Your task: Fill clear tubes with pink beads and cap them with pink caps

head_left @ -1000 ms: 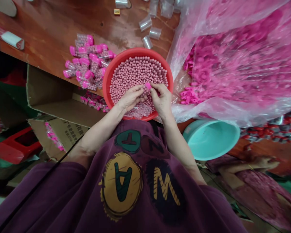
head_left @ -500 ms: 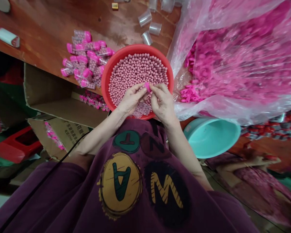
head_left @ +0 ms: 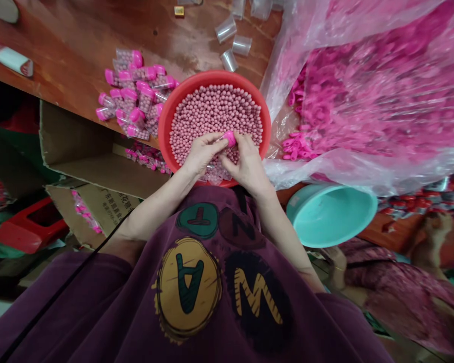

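One vial (head_left: 226, 139) held crosswise, cap (head_left: 230, 137) rightward

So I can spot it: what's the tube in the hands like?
Find the red bowl of beads. Above its near edge the left hand and right hand pinch a pink-capped tube. It alone is held; other tubes lie piled beside the bowl.

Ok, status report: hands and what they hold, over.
Grip: left hand, right hand both shut on pink-capped vial. Held over red basin of beads. Nothing blocking.
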`<state>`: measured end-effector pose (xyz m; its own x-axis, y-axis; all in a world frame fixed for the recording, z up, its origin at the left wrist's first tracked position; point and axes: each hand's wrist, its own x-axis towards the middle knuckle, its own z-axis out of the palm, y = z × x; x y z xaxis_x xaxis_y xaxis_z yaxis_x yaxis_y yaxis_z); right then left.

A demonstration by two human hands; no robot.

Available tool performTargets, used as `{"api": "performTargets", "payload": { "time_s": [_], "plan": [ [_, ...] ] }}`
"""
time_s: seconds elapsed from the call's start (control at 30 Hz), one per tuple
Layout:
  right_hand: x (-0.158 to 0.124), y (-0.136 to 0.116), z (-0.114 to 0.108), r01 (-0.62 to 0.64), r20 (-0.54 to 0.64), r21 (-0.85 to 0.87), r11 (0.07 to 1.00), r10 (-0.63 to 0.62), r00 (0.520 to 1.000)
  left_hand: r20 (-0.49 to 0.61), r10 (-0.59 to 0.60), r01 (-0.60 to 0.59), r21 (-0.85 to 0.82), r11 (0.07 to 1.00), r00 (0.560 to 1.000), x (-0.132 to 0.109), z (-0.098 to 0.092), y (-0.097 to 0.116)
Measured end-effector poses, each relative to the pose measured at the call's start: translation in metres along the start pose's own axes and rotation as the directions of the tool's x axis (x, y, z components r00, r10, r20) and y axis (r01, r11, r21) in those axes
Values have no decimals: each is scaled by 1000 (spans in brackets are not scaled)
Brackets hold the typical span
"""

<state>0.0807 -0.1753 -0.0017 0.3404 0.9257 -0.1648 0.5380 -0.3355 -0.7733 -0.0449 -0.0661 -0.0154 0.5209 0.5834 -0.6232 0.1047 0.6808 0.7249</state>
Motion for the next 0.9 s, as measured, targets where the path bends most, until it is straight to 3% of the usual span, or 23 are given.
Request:
{"api": "performTargets", "payload": {
  "time_s": [0.13,0.27,0.47,0.6,0.67,0.73,0.83,0.9],
  "plan": [
    [1,-1,13,-51,-5,-229,972,51,999,-42,-35,34,-13,999,998,-4,8,-2],
    [7,13,20,-19,44,-297,955,34,998,-59,-74,73,-20,997,995,-8,11,-1],
    [12,13,29,-31,54,-272,962,48,997,-62,-130,130,3,992,990,-5,12,1],
    [16,13,37,-61,104,-139,988,76,992,-97,-140,149,97,984,985,0,3,-2],
    [19,24,31,-60,107,-3,998,60,992,-111,-34,53,172,984,993,8,-18,3],
    [21,40,19,-86,57,98,991,81,995,-154,143,-99,266,959,978,22,-54,14],
    [19,51,5,-104,29,60,993,103,994,-292,403,-247,449,859,867,48,-122,37],
    [14,42,9,-47,129,-29,998,50,990,-352,521,-241,598,764,778,60,-160,48]
  ]
}}
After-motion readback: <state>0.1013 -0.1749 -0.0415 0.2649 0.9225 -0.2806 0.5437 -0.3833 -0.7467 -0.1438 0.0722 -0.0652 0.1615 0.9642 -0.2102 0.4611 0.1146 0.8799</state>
